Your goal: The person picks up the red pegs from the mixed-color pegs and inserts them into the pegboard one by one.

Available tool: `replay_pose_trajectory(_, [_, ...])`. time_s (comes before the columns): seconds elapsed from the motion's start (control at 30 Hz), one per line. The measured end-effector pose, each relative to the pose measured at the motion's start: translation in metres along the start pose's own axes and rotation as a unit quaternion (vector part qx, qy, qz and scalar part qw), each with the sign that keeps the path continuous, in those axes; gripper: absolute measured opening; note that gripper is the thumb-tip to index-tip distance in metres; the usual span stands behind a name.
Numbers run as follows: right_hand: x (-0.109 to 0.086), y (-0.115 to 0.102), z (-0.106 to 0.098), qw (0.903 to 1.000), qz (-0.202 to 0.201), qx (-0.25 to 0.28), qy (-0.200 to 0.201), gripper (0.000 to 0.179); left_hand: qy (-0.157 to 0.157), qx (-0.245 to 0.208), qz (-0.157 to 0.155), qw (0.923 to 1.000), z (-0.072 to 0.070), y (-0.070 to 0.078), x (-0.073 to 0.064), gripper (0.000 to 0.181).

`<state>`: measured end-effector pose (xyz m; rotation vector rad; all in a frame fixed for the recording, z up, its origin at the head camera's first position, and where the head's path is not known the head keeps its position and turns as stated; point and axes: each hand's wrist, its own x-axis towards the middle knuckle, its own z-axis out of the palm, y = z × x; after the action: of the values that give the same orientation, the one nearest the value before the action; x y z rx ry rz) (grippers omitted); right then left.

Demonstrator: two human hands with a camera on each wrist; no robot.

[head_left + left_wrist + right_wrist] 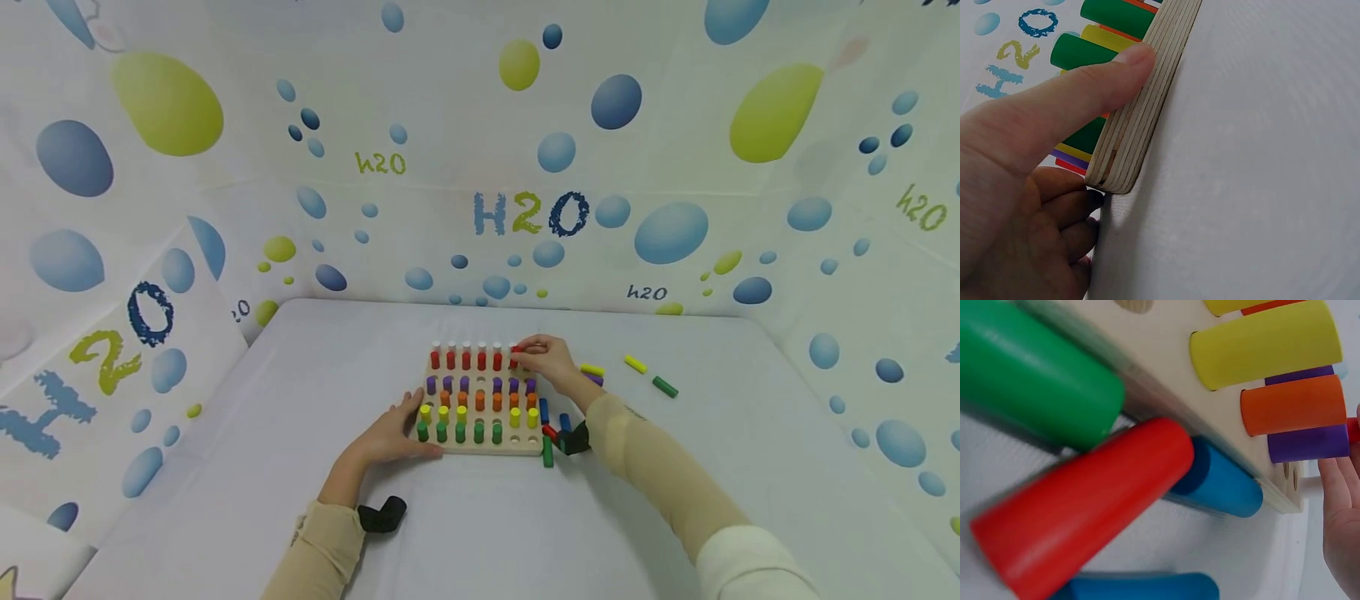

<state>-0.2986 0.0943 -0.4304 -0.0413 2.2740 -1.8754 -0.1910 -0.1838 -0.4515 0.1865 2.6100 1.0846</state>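
Observation:
A pale wooden pegboard (457, 452) carries rows of white, red, purple, orange, yellow and green pegs. My left hand (390, 432) grips its front left corner; in the left wrist view the thumb (1129, 69) presses the front edge and the other fingers curl at the left side. At the right end of the red row, my right hand (550, 360) pinches a red peg (1352, 429) standing at the board. Several holes show bare, among them one in the purple row and two at the right of the green row.
Loose pegs lie right of the board: a green peg (547, 452), a red peg (1085, 506), a blue peg (1222, 481), and yellow (592, 369) and purple ones. Farther right are another yellow peg (635, 363) and a green peg (664, 387). A white cloth covers the table.

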Motion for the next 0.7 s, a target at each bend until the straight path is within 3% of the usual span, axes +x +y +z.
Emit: replay_pose_trajectory(0.7, [0.0057, 0.0067, 0.0068, 0.9988, 0.015, -0.043, 0.017, 0.026, 0.001, 0.008, 0.001, 1.0000, 0.0016, -0.0015, 0.0028, 0.113])
